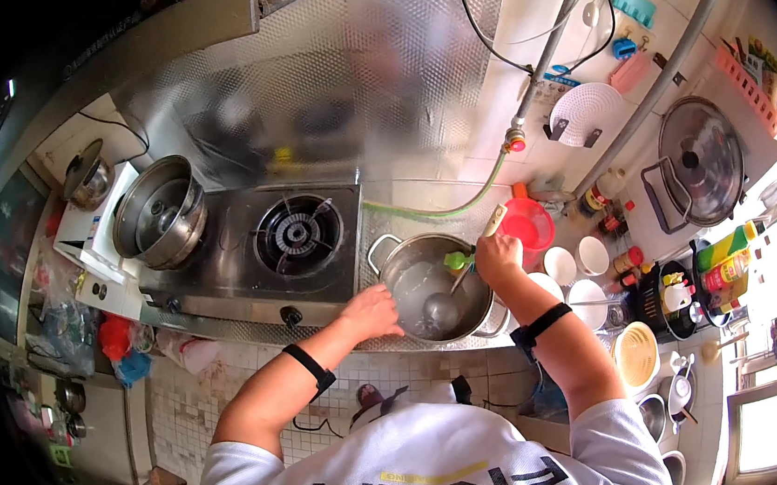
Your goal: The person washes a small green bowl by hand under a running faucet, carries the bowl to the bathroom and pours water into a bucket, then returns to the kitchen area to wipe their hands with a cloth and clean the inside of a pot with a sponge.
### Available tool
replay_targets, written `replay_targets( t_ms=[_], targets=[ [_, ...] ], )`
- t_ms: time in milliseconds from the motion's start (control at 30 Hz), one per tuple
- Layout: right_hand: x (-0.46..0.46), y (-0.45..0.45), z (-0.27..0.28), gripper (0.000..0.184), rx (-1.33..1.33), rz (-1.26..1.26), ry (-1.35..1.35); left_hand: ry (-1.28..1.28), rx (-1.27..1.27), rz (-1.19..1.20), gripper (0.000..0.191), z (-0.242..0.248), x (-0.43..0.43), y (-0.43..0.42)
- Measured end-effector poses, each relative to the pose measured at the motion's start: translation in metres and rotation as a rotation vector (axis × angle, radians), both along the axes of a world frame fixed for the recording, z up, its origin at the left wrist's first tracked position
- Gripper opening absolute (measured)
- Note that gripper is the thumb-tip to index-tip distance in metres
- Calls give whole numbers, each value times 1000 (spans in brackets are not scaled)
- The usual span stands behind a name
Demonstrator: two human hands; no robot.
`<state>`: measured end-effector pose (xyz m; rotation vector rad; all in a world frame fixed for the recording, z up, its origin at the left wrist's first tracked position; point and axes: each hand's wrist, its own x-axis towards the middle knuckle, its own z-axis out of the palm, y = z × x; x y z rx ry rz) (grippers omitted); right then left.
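Observation:
A stainless steel pot point(405, 269) with two loop handles stands on the counter to the right of the gas stove, with cloudy liquid inside. My right hand point(500, 258) grips the light-coloured handle of a ladle point(441, 311), whose round metal bowl is down in the pot. Something bright green point(457, 260) shows beside the ladle's shaft, near the pot's far right rim. At the pot's left rim is my left hand point(372, 312), fingers a little spread; whether it touches the rim is hard to tell.
The gas stove point(298, 233) is on the left, bearing a large steamer pot point(159, 214). Right of the pot stand a red plastic basin point(527, 223), several white bowls point(559, 266) and bottles. A green hose point(455, 208) crosses behind.

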<state>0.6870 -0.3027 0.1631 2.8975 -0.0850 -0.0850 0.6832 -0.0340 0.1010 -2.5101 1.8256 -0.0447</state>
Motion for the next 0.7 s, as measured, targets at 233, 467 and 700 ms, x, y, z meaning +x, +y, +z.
replay_targets(
  t_ms=[233, 467, 700],
  targets=[
    [2, 21, -49, 16, 6, 165, -278, 9, -24, -13, 49, -9, -18, -17],
    [-1, 36, -54, 13, 118, 664, -232, 37, -84, 77, 48, -31, -42, -28],
    [8, 17, -71, 16, 97, 96, -249, 121, -87, 162, 48, -23, -48, -39]
  ],
)
